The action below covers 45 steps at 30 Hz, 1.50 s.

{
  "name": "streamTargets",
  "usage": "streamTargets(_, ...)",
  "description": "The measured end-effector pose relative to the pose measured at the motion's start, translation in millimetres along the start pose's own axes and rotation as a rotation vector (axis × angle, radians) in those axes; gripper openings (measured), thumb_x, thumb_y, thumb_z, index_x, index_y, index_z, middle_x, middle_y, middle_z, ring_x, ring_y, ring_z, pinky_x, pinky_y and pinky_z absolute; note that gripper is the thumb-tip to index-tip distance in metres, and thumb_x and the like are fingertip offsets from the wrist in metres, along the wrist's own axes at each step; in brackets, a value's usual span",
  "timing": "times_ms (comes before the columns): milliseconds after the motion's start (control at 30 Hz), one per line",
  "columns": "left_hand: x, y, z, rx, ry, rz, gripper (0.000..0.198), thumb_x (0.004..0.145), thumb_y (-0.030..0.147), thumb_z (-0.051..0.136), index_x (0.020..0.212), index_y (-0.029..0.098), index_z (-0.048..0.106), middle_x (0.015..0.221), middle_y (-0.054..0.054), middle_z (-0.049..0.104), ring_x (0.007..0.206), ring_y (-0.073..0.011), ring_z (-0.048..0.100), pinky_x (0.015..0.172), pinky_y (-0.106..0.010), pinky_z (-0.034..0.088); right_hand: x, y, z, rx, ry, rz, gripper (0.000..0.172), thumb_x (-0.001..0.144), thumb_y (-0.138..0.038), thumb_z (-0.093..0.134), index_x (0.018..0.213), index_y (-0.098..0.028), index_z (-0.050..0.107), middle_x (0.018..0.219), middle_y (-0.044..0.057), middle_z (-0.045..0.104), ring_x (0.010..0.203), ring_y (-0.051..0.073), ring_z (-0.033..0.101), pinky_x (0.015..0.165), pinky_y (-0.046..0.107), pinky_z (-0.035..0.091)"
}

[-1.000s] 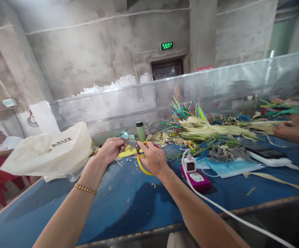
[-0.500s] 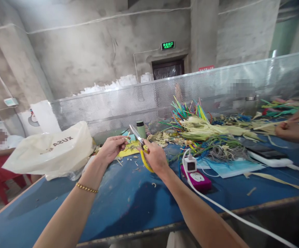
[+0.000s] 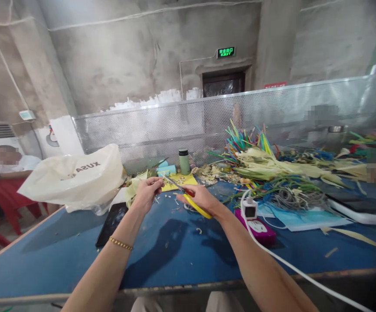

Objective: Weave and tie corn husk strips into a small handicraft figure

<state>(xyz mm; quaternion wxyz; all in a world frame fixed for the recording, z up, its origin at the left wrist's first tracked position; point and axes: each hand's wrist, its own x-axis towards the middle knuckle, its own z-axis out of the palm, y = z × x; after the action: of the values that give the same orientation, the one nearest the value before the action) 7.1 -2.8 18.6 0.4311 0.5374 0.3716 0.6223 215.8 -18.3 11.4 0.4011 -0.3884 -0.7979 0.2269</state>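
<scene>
My right hand (image 3: 202, 198) is closed around scissors (image 3: 197, 206) with yellow handles. Their metal blades point left and slightly away, with the tips close to my left hand (image 3: 150, 189). The thumb and fingers of that hand pinch a small pale strip, mostly hidden by the fingers. Both hands are above the blue table (image 3: 165, 255). Below and beyond them lies a yellow sheet (image 3: 190, 180) with plant scraps on it, and small pale clippings are scattered nearby.
A green bottle (image 3: 184, 162) stands behind the yellow sheet. Dried corn husks (image 3: 266, 164), colourful stems (image 3: 244, 141) and tangled cords (image 3: 293, 195) pile up right. A purple box (image 3: 262, 234) trails a white cable. Left are a white bag (image 3: 73, 177) and a dark tablet (image 3: 111, 223).
The scissors have swung down from pointing upward to pointing left toward my left hand. The view has shifted left, showing more of the dark tablet.
</scene>
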Motion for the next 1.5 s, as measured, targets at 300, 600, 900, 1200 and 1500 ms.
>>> streamTargets(300, -8, -19, -0.5, 0.083, 0.032, -0.014, 0.021, 0.062, 0.029, 0.072, 0.074, 0.012, 0.067, 0.058, 0.001, 0.059, 0.047, -0.0072, 0.045, 0.047, -0.022, 0.03, 2, 1, 10, -0.041, -0.097, 0.028, 0.035, 0.075, -0.044, 0.067, 0.096, -0.016, 0.075, 0.072, 0.0, 0.065, 0.071, 0.016, 0.057, 0.063, 0.022, 0.042)
streamTargets(600, -9, -16, -4.6, 0.087, 0.04, -0.022, 0.021, 0.062, 0.027, 0.071, 0.076, 0.012, 0.068, 0.06, -0.001, 0.062, 0.047, -0.0079, 0.045, 0.047, -0.022, 0.031, 0, -2, 13, 0.06, -0.166, 0.093, 0.046, 0.078, -0.053, 0.062, 0.098, -0.013, 0.074, 0.057, -0.003, 0.051, 0.051, 0.009, 0.042, 0.048, 0.02, 0.032)
streamTargets(900, -9, -16, -4.7, 0.073, 0.043, -0.029, 0.02, 0.061, 0.026, 0.071, 0.075, 0.012, 0.068, 0.059, -0.001, 0.062, 0.046, -0.0077, 0.045, 0.046, -0.021, 0.031, 1, -2, 16, 0.193, -0.17, 0.237, 0.052, 0.076, -0.052, 0.066, 0.111, -0.015, 0.071, 0.05, -0.004, 0.049, 0.039, 0.006, 0.038, 0.038, 0.018, 0.031)
streamTargets(1200, -7, -17, -4.6, 0.03, 0.032, -0.03, 0.018, 0.061, 0.024, 0.07, 0.074, 0.012, 0.067, 0.059, -0.001, 0.061, 0.046, -0.0071, 0.045, 0.046, -0.021, 0.03, -1, -9, 17, 0.26, -0.175, 0.317, 0.049, 0.077, -0.054, 0.067, 0.108, -0.015, 0.07, 0.053, -0.005, 0.053, 0.036, 0.004, 0.037, 0.031, 0.015, 0.029)
streamTargets(1500, -7, -17, -5.4, 0.035, 0.03, -0.029, 0.019, 0.06, 0.025, 0.071, 0.074, 0.012, 0.068, 0.058, -0.001, 0.061, 0.046, -0.0074, 0.046, 0.045, -0.021, 0.032, -1, -8, 17, 0.251, -0.188, 0.323, 0.05, 0.08, -0.052, 0.063, 0.113, -0.016, 0.069, 0.052, -0.004, 0.051, 0.036, 0.004, 0.037, 0.032, 0.015, 0.029)
